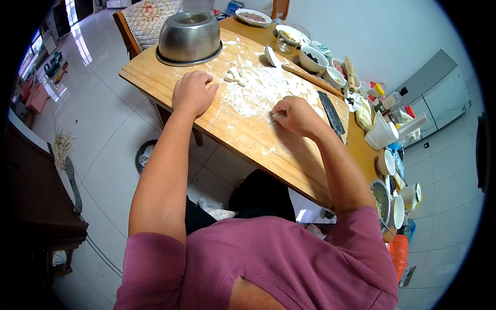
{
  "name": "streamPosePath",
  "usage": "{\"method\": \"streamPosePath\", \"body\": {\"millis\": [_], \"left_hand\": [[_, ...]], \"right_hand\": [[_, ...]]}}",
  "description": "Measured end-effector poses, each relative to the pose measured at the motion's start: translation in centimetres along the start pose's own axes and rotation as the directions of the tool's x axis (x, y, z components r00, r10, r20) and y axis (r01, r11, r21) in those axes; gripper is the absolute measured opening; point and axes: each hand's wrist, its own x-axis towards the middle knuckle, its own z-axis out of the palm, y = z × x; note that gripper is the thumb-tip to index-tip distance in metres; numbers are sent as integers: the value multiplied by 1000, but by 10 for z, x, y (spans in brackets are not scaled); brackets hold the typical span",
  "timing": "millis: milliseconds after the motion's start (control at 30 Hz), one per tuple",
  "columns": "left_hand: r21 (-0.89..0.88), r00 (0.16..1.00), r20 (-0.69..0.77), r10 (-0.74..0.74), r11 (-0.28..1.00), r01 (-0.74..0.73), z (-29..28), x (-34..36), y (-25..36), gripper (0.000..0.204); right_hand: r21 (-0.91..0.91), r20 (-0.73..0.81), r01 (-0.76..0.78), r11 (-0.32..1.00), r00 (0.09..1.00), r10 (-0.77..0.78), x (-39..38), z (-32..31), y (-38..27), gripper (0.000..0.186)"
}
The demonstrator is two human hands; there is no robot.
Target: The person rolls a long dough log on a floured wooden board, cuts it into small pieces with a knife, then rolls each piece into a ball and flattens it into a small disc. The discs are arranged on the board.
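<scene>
Seen from the head camera, a person in a purple shirt works dough on a floured wooden board [258, 139] laid over a table. The right hand [293, 116] is curled knuckles-up with its fingertips pinched on a small dough piece [277, 117] near the middle of the board; the left hand [192, 93] rests in a loose fist on the bare wood, holding nothing that can be seen. More cut dough pieces [235, 75] lie just beyond it, and flattened rounds [305, 93] sit near a rolling pin [310, 77]. A cleaver [331, 112] lies close beside the right wrist, where a sideways sweep could catch the blade. An upturned steel bowl [189, 37] stands near the board's far corner; a nudge might slide it off.
</scene>
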Motion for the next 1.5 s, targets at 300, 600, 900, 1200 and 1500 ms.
{"method": "streamPosePath", "body": {"millis": [300,600,900,1200,1500], "left_hand": [[1,1000,3,2,1000,-2,0,0,0,31],[-18,1000,-17,4,1000,-4,0,-2,-2,31],[-19,1000,-4,0,1000,0,-1,-1,-1,30],[-15,1000,-14,-4,1000,4,0,-2,-1,30],[-23,1000,-13,0,1000,-1,-1,-2,0,30]], "right_hand": [[37,54,-112,993,993,110,2,0,-6,24],[-8,69,-162,987,984,163,-8,-10,-17,25],[-8,-31,-133,991,991,132,-12,-4,-18,22],[48,7,-177,983,984,177,-13,-2,-17,22],[35,30,-170,985,985,169,-12,-1,-12,24]]}}
